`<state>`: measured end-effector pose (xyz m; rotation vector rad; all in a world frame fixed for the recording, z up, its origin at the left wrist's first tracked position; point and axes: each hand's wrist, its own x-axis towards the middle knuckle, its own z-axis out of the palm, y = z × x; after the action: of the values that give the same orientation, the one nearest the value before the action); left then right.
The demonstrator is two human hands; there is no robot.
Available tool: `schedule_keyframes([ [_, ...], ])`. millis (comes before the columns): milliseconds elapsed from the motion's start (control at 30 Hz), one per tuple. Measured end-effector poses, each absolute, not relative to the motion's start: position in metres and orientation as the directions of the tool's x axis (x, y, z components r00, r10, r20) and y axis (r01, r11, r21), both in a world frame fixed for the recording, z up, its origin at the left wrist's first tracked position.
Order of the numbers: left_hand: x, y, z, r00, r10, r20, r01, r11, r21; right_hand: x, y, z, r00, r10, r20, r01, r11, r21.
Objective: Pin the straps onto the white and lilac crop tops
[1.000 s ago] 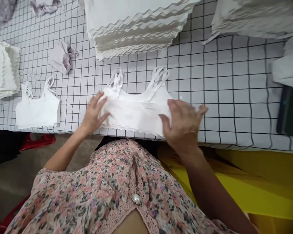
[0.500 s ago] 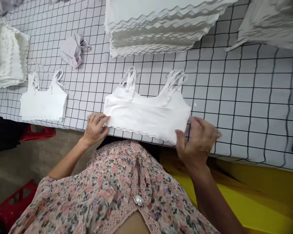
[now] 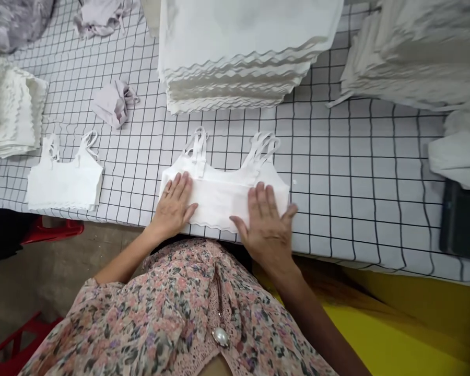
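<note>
A white strappy bra top (image 3: pixel 219 198) lies flat near the table's front edge, its thin straps pointing away from me and its wavy hem toward me. My left hand (image 3: pixel 174 206), with a ring on one finger, rests flat on the left part of the top. On the right part, my right hand (image 3: pixel 268 224) lies with its fingers stretched out and thumb spread. Nothing is gripped by either hand. Further left, a second white top (image 3: pixel 65 180) lies with its straps upward, apart from my hands.
A tall stack of white wavy-edged fabric (image 3: pixel 243 62) stands behind the top. More piles lie at left (image 3: pixel 13 109) and right (image 3: pixel 411 68). A crumpled lilac cloth (image 3: pixel 115 103) and a dark object (image 3: pixel 462 219) are on the checked tablecloth (image 3: pixel 329 183). Red stools (image 3: pixel 53 232) stand below left.
Both hands have moved from the top's side edges inward onto its surface and now lie flat. The view has shifted slightly, showing more of the right side.
</note>
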<state>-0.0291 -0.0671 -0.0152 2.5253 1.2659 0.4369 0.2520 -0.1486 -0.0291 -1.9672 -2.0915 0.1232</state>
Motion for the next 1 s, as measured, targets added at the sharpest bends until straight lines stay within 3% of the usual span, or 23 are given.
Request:
schedule_keyframes([
  [167,-0.030,-0.062,-0.038,0.394,0.915,0.091,0.856,-0.401,0.325,0.271,-0.158,-0.053,-0.014,0.991,0.130,0.978,0.041,-0.206],
  [400,-0.045,-0.055,-0.036,0.373,0.922,0.104,0.852,-0.385,0.354,0.267,-0.158,-0.052,0.036,0.996,0.078,0.969,-0.016,-0.245],
  [500,-0.057,-0.048,-0.036,0.359,0.905,0.229,0.816,-0.423,0.394,0.289,-0.149,-0.041,0.024,0.995,0.097,0.945,0.009,-0.326],
  [633,-0.068,-0.046,-0.029,0.295,0.874,0.385,0.765,-0.458,0.453,0.376,-0.130,-0.015,0.303,0.912,0.277,0.877,-0.154,-0.455],
  [833,-0.036,-0.044,0.000,0.384,0.740,0.552,0.614,-0.651,0.446,0.494,-0.039,0.009,0.547,0.776,0.313,0.793,-0.362,-0.490],
  [933,-0.025,-0.038,0.012,0.455,0.632,0.627,0.540,-0.756,0.370,0.488,0.000,0.013,0.559,0.781,0.278,0.772,-0.368,-0.518],
  [1000,-0.027,-0.038,0.018,0.448,0.631,0.633,0.531,-0.758,0.380,0.464,0.009,0.013,0.511,0.820,0.259,0.782,-0.318,-0.536],
])
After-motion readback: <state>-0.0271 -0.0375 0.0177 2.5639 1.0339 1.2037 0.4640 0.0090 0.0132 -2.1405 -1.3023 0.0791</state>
